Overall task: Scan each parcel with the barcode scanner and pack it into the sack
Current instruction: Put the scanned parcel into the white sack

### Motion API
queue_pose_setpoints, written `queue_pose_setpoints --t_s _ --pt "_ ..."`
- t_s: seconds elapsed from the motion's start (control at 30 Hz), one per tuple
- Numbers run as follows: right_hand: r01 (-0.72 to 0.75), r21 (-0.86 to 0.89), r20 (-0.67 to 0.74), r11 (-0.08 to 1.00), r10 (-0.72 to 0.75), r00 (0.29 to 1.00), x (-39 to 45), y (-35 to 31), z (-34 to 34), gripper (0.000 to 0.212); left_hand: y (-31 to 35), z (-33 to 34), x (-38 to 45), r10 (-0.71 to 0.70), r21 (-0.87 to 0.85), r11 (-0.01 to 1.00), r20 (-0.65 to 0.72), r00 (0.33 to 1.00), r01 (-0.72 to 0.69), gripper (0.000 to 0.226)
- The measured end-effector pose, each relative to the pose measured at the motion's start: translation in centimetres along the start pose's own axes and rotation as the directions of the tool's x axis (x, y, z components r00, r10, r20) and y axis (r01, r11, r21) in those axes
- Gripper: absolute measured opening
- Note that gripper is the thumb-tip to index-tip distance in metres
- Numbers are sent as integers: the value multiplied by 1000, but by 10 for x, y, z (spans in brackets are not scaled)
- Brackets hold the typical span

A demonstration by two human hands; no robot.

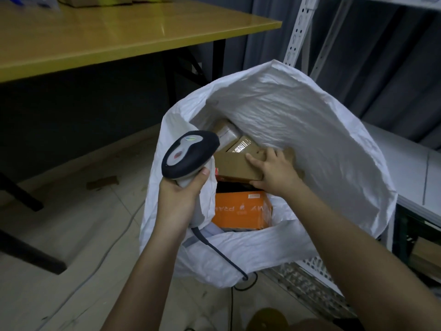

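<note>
One brown parcel (pixel 238 168) gripped under right hand (pixel 274 170) fingers (pixel 253 161).

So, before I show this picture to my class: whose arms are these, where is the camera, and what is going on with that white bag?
There is no machine here. A person wears a camera on the head, so you look down along their own two bare arms. This is the only view.

The left hand grips a barcode scanner, a grey and dark handheld device with a cable hanging from its handle.

The right hand reaches into the open white sack and holds a brown cardboard parcel, thumb under its near edge and fingers on top.

More parcels already lie inside: an orange box nearer the camera and other brown boxes farther back.

The sack stands on a tiled floor. A yellow table is at upper left; metal shelving is at right.
</note>
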State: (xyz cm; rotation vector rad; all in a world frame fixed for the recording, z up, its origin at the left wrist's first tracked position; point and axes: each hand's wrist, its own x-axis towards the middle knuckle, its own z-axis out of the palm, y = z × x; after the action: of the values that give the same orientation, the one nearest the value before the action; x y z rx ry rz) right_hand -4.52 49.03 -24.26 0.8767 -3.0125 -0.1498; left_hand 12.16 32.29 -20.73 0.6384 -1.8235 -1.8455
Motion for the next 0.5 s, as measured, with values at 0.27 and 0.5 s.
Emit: queue_pose_setpoints --t_s 0.27,0.5 --pt "-99 41 10 994 99 995 25 -22 14 78 -2 -3 0 -24 -5 1000 -18 1000 24 49" --pt "-139 143 156 980 116 981 -12 11 -12 78 2 3 -5 -42 -28 999 16 999 43 44"
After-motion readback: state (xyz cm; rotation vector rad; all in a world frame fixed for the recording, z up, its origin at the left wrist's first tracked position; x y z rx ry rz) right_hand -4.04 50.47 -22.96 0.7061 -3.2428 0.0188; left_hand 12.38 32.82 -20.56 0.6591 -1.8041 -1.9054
